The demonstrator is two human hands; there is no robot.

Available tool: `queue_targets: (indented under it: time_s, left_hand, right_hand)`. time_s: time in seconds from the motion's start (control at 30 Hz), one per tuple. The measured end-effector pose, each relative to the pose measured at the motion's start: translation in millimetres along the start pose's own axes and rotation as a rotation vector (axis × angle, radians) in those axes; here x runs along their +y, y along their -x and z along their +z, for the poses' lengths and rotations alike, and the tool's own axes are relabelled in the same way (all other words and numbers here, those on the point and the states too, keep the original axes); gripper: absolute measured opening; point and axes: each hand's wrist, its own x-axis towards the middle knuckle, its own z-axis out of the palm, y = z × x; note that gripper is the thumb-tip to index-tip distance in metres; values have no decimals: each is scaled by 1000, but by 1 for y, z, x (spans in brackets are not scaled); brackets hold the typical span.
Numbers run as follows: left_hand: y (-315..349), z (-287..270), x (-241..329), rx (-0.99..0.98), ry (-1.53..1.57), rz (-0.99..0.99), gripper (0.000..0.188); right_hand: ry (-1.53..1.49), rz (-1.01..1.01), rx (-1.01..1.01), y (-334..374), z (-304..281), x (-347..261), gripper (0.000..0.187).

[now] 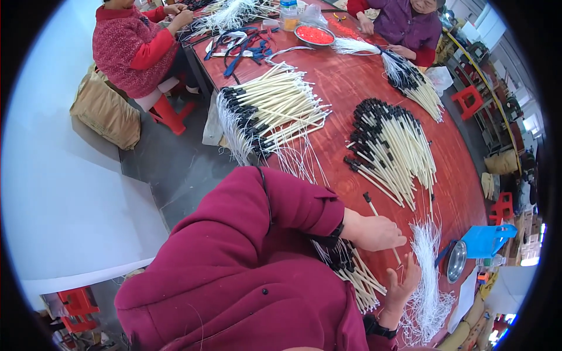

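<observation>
Stick (373,206) in left grip (377,233), pale end near right hand (402,286)

From where I stand, I can't read a single word or number. The clear jar (290,23) at the top centre of the frame wears a blue-and-white band near its upper part, too small and soft to make out. The white sheet (463,299) at the lower right lies too slanted and pale for me to tell whether it is printed. On the brown sack (106,111) at the upper left, I can't pick out any lettering.
</observation>
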Motion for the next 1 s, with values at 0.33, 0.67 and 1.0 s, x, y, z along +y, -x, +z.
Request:
queue_targets:
  time_s: [0.33,0.67,1.0]
  left_hand:
    - [13,-27,2,3,71,-74,16]
    - [14,-22,1,9,94,-91,23]
    - [13,-14,5,-34,-49,17,22]
  right_hand:
    - [35,-8,-34,-8,5,1,49]
    - [-5,-11,20,6,9,-3,20]
    - [-20,-9,54,1,7,-7,13]
